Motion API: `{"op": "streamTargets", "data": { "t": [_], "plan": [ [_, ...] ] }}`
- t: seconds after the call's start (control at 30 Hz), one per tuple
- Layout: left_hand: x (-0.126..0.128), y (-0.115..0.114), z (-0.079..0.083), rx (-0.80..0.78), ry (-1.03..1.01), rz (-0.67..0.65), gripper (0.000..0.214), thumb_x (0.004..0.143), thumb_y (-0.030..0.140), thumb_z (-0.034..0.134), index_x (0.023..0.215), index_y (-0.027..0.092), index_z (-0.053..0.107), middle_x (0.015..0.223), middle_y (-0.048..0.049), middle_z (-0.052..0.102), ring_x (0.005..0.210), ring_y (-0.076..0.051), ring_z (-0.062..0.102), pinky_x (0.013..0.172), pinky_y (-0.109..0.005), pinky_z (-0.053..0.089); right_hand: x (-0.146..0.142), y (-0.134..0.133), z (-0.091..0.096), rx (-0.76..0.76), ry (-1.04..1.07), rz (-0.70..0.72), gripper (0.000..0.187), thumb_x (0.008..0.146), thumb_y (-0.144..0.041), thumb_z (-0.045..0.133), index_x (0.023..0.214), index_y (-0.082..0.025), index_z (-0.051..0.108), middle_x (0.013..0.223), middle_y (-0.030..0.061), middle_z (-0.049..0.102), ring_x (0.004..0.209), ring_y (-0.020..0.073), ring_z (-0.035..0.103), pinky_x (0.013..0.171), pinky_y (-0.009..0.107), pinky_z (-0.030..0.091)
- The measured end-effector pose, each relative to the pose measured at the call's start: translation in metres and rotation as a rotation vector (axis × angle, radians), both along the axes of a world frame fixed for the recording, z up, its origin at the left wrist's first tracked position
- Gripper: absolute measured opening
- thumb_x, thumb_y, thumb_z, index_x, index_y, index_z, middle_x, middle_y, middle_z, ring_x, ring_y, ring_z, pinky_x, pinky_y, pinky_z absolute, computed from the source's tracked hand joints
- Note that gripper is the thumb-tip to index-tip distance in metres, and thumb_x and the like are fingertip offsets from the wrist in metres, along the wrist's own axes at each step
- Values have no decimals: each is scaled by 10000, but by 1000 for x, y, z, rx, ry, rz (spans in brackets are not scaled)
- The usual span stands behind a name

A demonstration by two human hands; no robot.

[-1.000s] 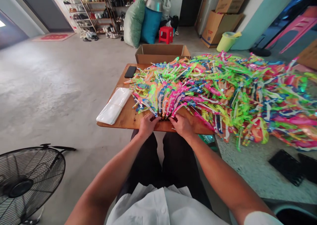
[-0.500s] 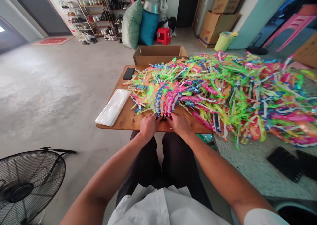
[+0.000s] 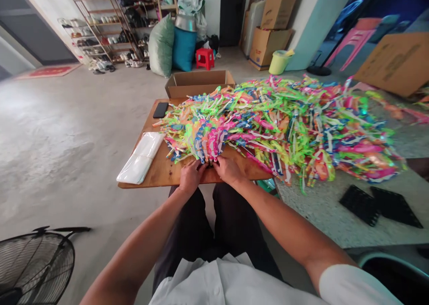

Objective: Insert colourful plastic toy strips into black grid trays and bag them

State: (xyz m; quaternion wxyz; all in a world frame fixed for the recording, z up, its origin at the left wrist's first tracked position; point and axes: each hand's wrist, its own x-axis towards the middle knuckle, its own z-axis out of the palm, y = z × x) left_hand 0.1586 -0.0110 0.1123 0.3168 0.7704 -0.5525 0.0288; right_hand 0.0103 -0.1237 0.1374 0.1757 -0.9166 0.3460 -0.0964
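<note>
A fanned row of bright plastic toys (image 3: pixel 207 139), in yellow, orange, blue and pink with white strips, stands at the near side of the wooden board (image 3: pixel 161 173). My left hand (image 3: pixel 191 176) is closed at the lower left end of this row. At its lower right end, my right hand (image 3: pixel 229 171) is closed too, thumb and fingers pinched together. Something small and dark shows between the fingertips, but I cannot make out what it is. Behind and to the right spreads a big heap of similar loose toys (image 3: pixel 295 126).
On the board's left lie a stack of clear plastic bags (image 3: pixel 140 158) and a black phone (image 3: pixel 161 110). An open cardboard box (image 3: pixel 201 90) stands behind it. Two black slotted trays (image 3: pixel 360 205) rest on the stone surface at right. A fan (image 3: pixel 36 264) is at lower left.
The view has swung to the right, so everything sits further left in it. Both hands stay at the lower ends of the fanned row.
</note>
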Motion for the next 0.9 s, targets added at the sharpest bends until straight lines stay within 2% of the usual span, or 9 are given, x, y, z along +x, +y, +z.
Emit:
{"op": "streamTargets", "data": {
  "t": [0.2,0.27,0.33,0.37,0.47,0.53,0.63,0.77,0.9],
  "plan": [
    [8,-1,-3,6,-8,61,236,983,395,633,879,189,680,862,-62,707,807,-206,665,752,-297,478,-7,-6,21,22,-59,-24,285,1022,-415,555,1046,-213,755,972,90,788,924,231,728,775,268,471],
    [8,3,-4,1,-12,60,220,977,399,637,926,190,680,883,-65,706,825,-214,671,765,-307,496,-21,-17,28,-51,-102,-204,349,1047,-439,488,1094,-210,747,940,90,782,882,235,725,761,283,479],
    [3,9,-3,-46,-14,74,202,970,382,641,1023,188,667,944,-75,704,866,-220,674,790,-318,516,-38,-35,30,-162,-132,-409,415,1043,-448,486,1295,-177,674,1032,123,773,913,259,720,779,312,495],
    [-2,13,-2,-82,-19,96,208,968,366,637,1071,186,653,974,-82,699,895,-225,675,811,-328,525,-45,-45,29,-203,-132,-450,467,1028,-445,519,1388,-163,614,1107,142,761,954,273,715,796,326,504],
    [-23,21,5,-172,-44,120,175,968,301,602,1102,188,615,993,-85,681,949,-229,672,872,-350,539,-63,-70,22,-232,-117,-311,452,1014,-348,537,1428,-177,595,1249,146,726,1068,283,693,881,353,517],
    [-38,22,13,-179,-24,20,142,968,256,574,1094,196,602,995,-76,676,924,-204,674,871,-331,548,-71,-77,19,-217,-172,-197,374,1027,-272,471,1333,-188,670,1244,120,736,1102,260,686,950,355,510],
    [-55,16,27,-178,58,-144,164,978,218,537,1131,198,592,1043,-77,678,876,-165,679,841,-291,557,-86,-71,26,-233,-373,-219,363,1030,-265,434,1249,-175,709,1219,112,749,1104,240,687,997,354,506],
    [-71,-8,48,-180,85,-260,272,999,223,519,1263,201,583,1101,-83,689,864,-152,681,884,-295,557,-114,-44,56,-234,-573,-382,341,1016,-373,484,1159,-191,735,1084,113,772,956,236,715,915,347,542],
    [-83,-38,61,-143,76,-318,475,993,305,591,1452,224,498,1345,-116,627,968,-173,689,917,-309,562,-127,-23,81,-64,-722,-430,346,972,-479,558,1100,-208,730,821,66,751,725,211,702,747,331,578]
  ]
}}
